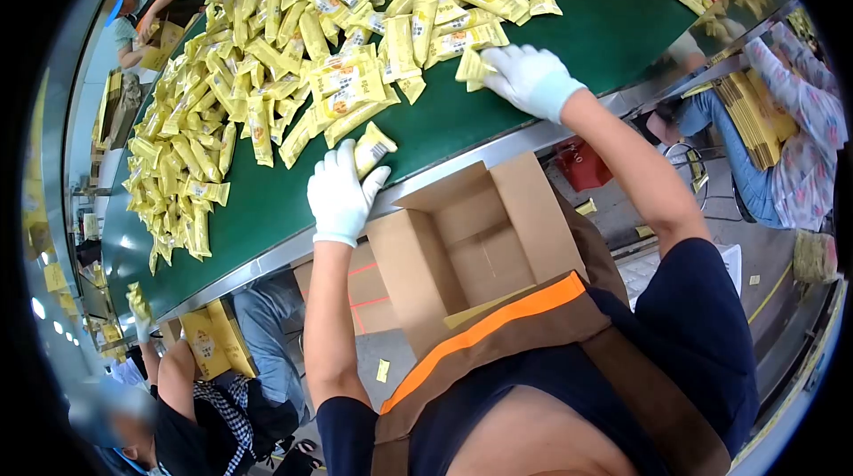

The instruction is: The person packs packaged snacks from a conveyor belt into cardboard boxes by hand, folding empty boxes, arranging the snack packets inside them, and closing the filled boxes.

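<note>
My left hand (342, 194), in a white glove, is at the near edge of the green table. A yellow wrapped snack packet (373, 147) sits between its thumb and fingers. Farther right, my white-gloved right hand (531, 81) reaches over the green surface, its fingers closed on another snack packet (473, 70) that is partly hidden by them. Just beyond both hands lies a big heap of the same yellow packets (342, 81). Below the table edge, in front of my body, an open cardboard box (484, 245) shows its bare inside, with flaps spread.
The green table (569, 32) has a metal rim (458, 156). Co-workers sit at the lower left, upper left and right, with yellow cartons (206, 343) and stacked flat cartons (751, 116) near them. A red container (582, 165) and stray packets are on the floor.
</note>
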`<state>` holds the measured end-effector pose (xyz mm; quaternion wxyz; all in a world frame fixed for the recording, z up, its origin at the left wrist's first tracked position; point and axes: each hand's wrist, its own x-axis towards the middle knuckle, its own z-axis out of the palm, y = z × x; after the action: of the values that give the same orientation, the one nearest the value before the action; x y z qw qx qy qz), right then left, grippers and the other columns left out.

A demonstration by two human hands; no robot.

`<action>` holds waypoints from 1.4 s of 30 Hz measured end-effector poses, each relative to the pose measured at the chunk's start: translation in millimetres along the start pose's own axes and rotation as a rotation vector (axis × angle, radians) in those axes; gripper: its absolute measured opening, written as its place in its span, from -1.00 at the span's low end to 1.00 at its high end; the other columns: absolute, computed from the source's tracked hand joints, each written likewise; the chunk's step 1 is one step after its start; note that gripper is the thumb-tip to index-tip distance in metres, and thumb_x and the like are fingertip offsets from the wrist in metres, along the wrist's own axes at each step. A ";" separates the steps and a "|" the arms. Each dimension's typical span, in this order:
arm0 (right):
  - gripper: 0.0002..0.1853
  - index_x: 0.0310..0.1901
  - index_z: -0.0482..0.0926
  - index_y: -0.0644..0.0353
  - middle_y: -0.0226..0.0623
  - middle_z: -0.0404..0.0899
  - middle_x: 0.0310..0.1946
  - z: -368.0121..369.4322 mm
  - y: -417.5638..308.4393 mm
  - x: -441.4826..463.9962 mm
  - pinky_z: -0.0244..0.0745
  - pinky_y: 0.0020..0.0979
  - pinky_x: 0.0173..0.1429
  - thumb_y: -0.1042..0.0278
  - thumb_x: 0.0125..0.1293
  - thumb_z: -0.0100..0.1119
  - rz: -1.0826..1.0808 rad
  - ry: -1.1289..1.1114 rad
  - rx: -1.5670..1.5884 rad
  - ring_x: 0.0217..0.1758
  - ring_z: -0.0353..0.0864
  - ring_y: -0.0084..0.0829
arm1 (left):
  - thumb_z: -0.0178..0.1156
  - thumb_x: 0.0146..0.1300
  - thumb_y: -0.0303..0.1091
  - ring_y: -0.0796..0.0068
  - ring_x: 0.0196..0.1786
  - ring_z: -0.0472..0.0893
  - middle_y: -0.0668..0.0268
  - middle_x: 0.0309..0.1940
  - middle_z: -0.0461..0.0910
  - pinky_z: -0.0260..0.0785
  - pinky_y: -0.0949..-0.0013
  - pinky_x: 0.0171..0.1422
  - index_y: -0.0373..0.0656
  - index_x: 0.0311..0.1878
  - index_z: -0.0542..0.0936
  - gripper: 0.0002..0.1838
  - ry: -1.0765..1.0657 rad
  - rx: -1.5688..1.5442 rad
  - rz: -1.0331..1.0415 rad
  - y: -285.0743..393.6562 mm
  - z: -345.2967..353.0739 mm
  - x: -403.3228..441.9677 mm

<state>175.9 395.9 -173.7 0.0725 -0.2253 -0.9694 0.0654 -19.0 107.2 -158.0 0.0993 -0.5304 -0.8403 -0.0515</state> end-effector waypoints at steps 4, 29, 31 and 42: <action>-0.48 0.26 0.43 0.02 -0.12 0.58 -0.12 -28.5 8.2 -26.8 0.51 -0.11 -0.02 0.02 0.33 0.16 -0.144 -0.054 -0.059 -0.10 0.61 -0.09 | 0.29 0.20 0.06 0.12 -0.07 0.53 0.16 -0.06 0.54 0.45 0.11 -0.03 -0.14 0.32 0.46 -0.30 -0.005 0.027 0.007 2.7 6.1 -12.8; -0.41 -0.04 0.53 0.05 -0.24 0.57 -0.08 -40.7 15.0 19.5 0.38 -0.18 0.12 -0.02 -0.11 0.45 -0.420 0.189 0.016 -0.01 0.55 -0.17 | 0.50 -0.18 0.07 0.07 0.04 0.47 0.21 -0.11 0.57 0.37 0.11 0.21 -0.02 0.23 0.59 -0.19 -0.209 -0.115 0.211 -26.9 -24.5 75.7; -0.26 0.11 0.48 0.11 -0.16 0.57 -0.03 -30.9 33.9 -1.2 0.43 -0.15 0.14 -0.03 -0.13 0.46 -0.228 0.016 0.107 0.03 0.55 -0.11 | 0.52 -0.18 -0.01 0.09 0.06 0.46 0.22 -0.10 0.53 0.39 0.12 0.20 0.01 0.27 0.55 -0.17 -0.101 -0.054 0.221 -11.4 -10.1 50.7; -0.24 0.12 0.47 0.16 -0.06 0.48 0.16 -78.4 8.6 69.8 0.38 -0.17 0.34 0.18 -0.24 0.46 -0.564 -0.282 0.037 0.26 0.46 -0.04 | 0.52 -0.20 -0.06 -0.03 0.22 0.46 0.03 0.18 0.47 0.32 0.07 0.33 0.01 0.49 0.28 0.08 -0.117 -0.068 0.019 -3.9 -1.5 62.2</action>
<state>130.9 442.1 -90.4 -0.0435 0.0651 -0.9928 0.0909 -48.4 160.0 -142.6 0.0324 -0.5435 -0.8374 -0.0480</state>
